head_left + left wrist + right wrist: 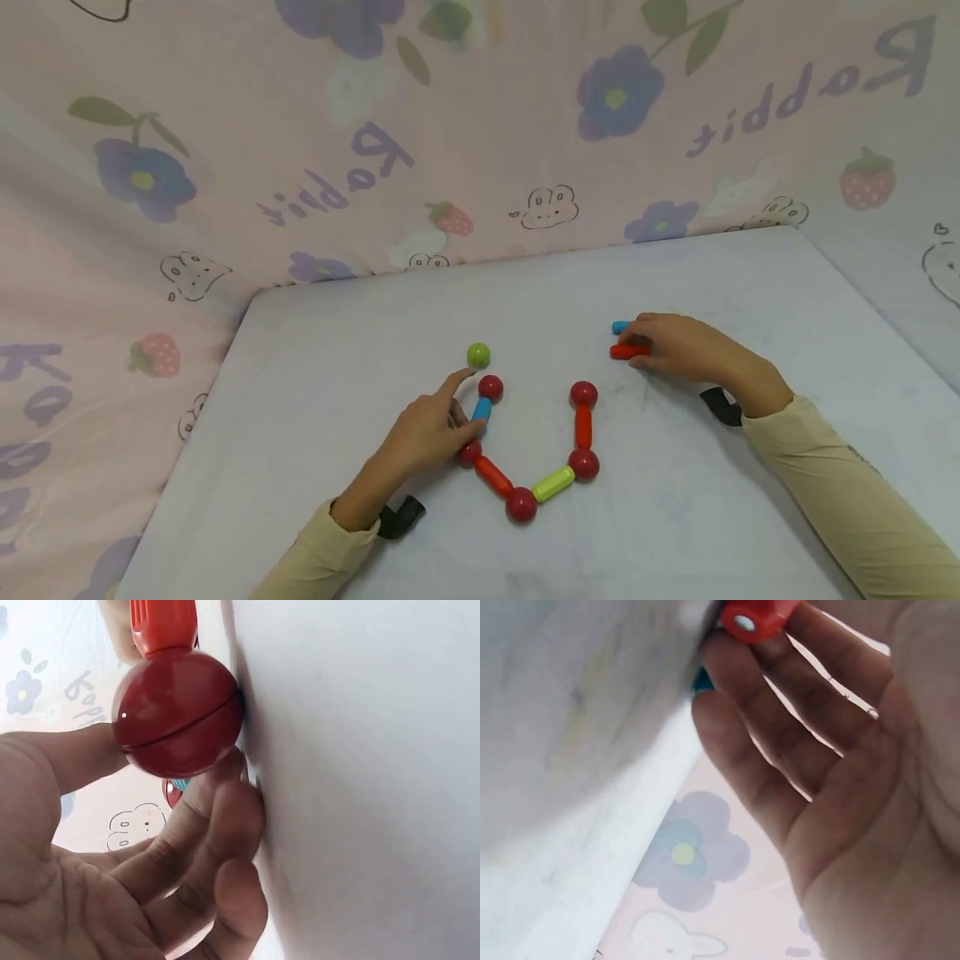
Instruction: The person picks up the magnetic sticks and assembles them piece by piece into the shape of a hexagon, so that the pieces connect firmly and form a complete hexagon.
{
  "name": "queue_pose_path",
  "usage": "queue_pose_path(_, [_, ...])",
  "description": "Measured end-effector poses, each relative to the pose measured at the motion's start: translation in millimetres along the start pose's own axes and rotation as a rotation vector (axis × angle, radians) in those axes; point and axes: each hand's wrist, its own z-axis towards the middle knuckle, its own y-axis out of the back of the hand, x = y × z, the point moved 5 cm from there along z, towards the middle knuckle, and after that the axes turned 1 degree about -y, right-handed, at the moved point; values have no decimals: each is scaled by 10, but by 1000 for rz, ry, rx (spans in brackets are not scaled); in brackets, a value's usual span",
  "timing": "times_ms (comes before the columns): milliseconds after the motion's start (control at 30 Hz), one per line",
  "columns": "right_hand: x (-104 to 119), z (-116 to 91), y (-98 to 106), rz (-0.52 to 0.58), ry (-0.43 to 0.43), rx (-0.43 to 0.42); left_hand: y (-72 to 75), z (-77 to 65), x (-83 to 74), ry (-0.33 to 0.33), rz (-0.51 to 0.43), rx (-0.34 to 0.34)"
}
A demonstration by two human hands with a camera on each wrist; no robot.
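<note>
My left hand (423, 429) reaches over the left arm of a U-shaped chain of magnetic rods and balls. Its thumb and fingers hold a red ball (178, 712), to which a red rod (163, 621) is joined. Beyond that ball, partly covered by the hand, a short blue rod (482, 408) leads to another red ball (491, 388), and the index finger stretches out close by it. At the right, my right hand (682, 346) pinches a loose red rod (624, 352), whose metal-tipped end shows in the right wrist view. Another blue rod (620, 327) lies just behind, partly hidden by the fingers.
A loose green ball (478, 355) lies beyond the chain's left end. Along the bottom and right of the chain are a red ball (521, 505), a yellow-green rod (553, 484) and an upright run with a red rod (583, 427). Printed cloth (495, 150) hangs behind the white table (360, 325).
</note>
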Motion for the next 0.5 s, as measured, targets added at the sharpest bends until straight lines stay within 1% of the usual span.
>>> queue_pose_path(100, [27,16,-20,6,16,-14,-17,12,-15,3,6,0])
queue_pose_path(333, [91,39,-69,23,48,-34,-15,0,-33,-25,34,-9])
queue_pose_path(500, [104,49,-73,18,53,-34,-6,-13,-14,-5,37,4])
